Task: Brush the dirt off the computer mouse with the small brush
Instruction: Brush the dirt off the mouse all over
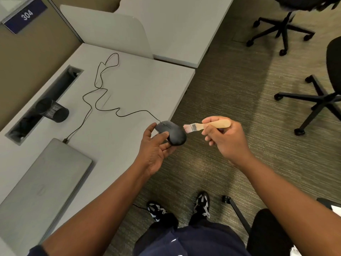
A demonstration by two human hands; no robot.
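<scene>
Mouse [170,132] held in left hand [155,149] fingers; right hand [226,139] fingers grip brush [206,126], bristles touching it.

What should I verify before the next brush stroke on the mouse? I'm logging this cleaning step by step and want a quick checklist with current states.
1. Mouse held securely: ok, the left hand cups it from below with the thumb on top.
2. Brush gripped: ok, the right hand holds the wooden handle.
3. Bristles at the mouse: ok, their tips reach its right edge.
4. Mouse off the desk: ok, it is held at the desk's edge, partly over the carpet.
5. Cable slack: ok, it lies in loose loops and runs to the closed laptop.
6. Dirt remaining: cannot tell, the dark surface shows none clearly.
</scene>
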